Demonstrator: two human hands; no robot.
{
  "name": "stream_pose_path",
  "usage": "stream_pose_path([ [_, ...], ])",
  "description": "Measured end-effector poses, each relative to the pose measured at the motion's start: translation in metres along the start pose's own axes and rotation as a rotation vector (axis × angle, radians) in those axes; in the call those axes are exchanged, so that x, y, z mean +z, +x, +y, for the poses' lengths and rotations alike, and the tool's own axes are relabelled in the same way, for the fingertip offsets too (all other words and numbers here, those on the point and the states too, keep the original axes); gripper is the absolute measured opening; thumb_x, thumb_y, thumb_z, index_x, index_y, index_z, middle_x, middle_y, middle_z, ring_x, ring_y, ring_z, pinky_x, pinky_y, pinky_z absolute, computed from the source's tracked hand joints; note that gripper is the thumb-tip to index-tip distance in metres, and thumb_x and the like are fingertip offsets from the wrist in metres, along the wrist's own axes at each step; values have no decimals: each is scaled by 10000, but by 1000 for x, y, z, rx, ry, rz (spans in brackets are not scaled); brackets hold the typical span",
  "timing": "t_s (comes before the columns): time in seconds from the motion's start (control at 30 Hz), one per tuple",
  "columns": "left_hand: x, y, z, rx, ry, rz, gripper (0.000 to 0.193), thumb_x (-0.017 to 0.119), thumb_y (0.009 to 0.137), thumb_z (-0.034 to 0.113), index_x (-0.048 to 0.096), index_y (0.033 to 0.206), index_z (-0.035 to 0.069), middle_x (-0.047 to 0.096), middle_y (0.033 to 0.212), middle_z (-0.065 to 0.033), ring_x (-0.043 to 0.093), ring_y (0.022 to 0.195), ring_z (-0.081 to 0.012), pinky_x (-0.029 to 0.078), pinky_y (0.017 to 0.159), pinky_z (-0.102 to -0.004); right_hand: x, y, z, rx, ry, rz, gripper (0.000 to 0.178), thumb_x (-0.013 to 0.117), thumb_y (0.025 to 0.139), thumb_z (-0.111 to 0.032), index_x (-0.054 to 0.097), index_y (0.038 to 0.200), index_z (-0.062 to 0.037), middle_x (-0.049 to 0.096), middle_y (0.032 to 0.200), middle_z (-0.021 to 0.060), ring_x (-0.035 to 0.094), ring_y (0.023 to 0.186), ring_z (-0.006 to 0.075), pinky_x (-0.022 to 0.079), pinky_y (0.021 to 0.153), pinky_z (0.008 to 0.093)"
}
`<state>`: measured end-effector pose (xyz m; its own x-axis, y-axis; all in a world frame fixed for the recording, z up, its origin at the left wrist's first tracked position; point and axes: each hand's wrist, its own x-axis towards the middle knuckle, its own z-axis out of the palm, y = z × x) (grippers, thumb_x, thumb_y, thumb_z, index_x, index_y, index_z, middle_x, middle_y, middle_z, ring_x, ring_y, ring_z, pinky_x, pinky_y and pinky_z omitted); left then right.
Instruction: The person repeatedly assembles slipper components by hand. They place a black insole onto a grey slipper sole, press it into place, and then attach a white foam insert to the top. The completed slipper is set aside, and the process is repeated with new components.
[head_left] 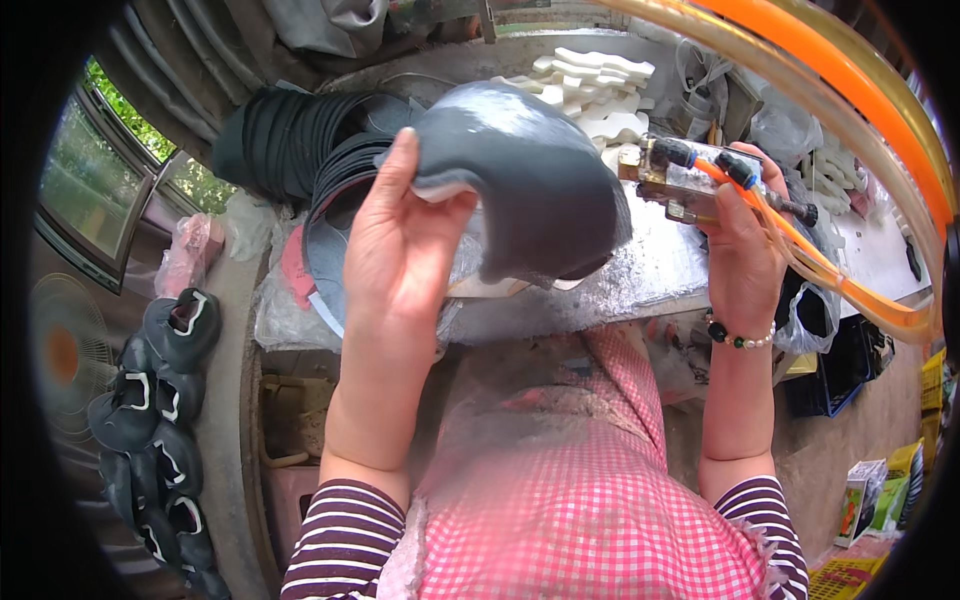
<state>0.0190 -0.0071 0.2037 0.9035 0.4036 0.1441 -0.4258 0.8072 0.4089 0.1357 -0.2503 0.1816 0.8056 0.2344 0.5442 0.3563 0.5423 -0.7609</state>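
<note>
My left hand [400, 250] grips a grey curved shoe upper [530, 180] by its pale edge and holds it raised above the workbench [650, 275]. My right hand [745, 250] holds a small metal tool [685, 175] with blue fittings, its nose close to the right side of the shoe upper. An orange hose [800, 250] runs from the tool over my right wrist and off to the right. A bead bracelet [740, 338] sits on that wrist.
White foam pieces [595, 95] are stacked at the back of the bench. Dark flat cut pieces [300, 140] are piled at the back left. Several finished grey uppers [160, 400] lie in a row on the left. Orange and clear tubes [850, 90] arc overhead. Boxes [880, 495] stand on the floor at the right.
</note>
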Motion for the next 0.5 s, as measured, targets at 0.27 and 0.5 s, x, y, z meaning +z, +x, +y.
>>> stream_pose_path([
  [0.27, -15, 6, 2, 51, -258, 309, 228, 634, 881, 46, 521, 1065, -29, 543, 1106, -161, 544, 1009, -278, 499, 868, -460, 15, -4, -4, -35, 90, 19, 389, 630, 842, 30, 466, 1194, 12, 645, 1010, 99, 650, 877, 133, 564, 725, 257],
  [0.5, -12, 2, -3, 130, -139, 247, 234, 630, 888, 77, 519, 1065, -27, 553, 1092, -163, 549, 1002, -288, 507, 869, -476, 28, -2, 5, -46, 24, -6, 402, 685, 819, 0, 480, 1164, 19, 644, 995, 112, 658, 856, 144, 571, 738, 275],
])
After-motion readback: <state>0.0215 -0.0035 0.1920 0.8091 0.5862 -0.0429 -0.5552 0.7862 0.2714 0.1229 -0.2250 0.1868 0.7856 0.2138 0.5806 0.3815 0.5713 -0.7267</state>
